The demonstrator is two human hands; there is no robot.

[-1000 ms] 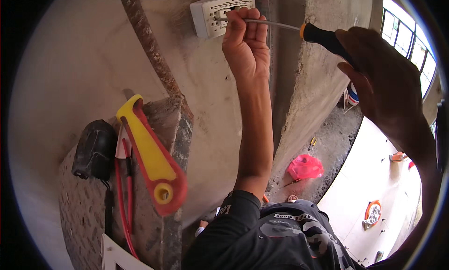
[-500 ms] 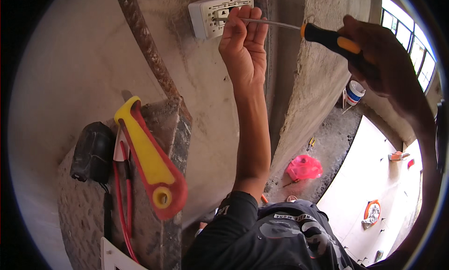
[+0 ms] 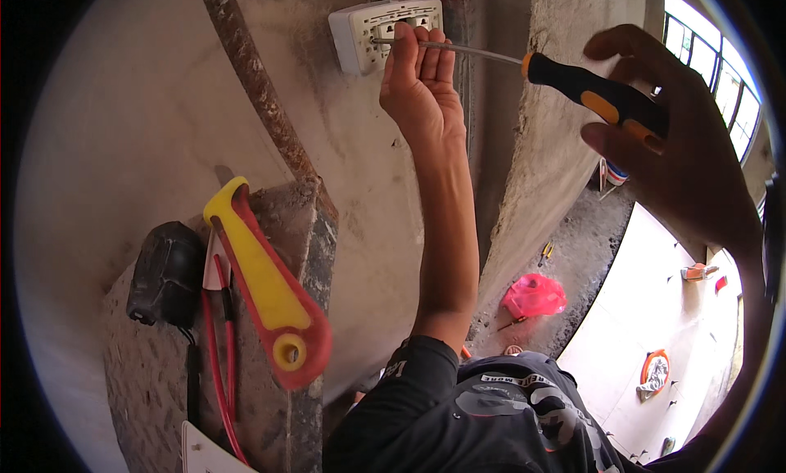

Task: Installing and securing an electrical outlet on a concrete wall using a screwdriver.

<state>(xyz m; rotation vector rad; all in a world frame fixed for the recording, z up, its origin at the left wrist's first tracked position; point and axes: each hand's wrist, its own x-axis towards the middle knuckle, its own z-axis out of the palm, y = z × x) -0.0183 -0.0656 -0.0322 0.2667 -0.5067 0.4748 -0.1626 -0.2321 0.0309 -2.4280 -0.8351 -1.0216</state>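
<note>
A white wall socket plate is at the upper middle, with a screwdriver's tip at the left part of its face. My left hand is at the plate, fingertips closed around the thin metal shaft. Farther right, my right hand is at the end of the black and orange handle. The handle's end lies against the palm, while the thumb and forefinger stand apart from it. My left fingers hide part of the plate.
On a rough ledge at left lie a yellow and red handled tool, a black case, and red wires. A rusty bar slants along the wall. Below right are pliers, a pink bag and a coiled orange item.
The fingers of my right hand have loosened and spread from the screwdriver handle. My left hand stays at the shaft, and the view has shifted slightly.
</note>
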